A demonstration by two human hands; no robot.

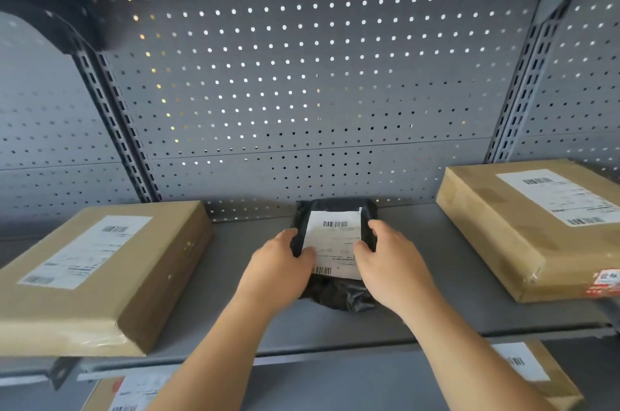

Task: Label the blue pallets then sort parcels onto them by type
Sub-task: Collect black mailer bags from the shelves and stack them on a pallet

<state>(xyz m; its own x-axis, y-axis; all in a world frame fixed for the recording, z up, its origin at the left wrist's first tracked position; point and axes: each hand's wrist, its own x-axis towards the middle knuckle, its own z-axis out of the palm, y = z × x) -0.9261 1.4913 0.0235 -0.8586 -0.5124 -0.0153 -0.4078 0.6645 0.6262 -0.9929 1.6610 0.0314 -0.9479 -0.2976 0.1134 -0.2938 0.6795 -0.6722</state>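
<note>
Black poly parcel (335, 293) mid grey shelf (436, 276), long axis running front-to-back toward pegboard (302, 75) (label up) | left grip (281, 266), right grip (389, 263) curled round its sides | cardboard boxes (100, 269) flank it

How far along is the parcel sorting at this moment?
Done: cannot tell; no blue pallets in view. In hand: the left-hand grip and right-hand grip hold a black plastic mailer bag with a white label on the grey metal shelf. Remaining: a flat brown cardboard box on its left, another brown box on its right, plus labelled boxes on the lower shelf.
</note>
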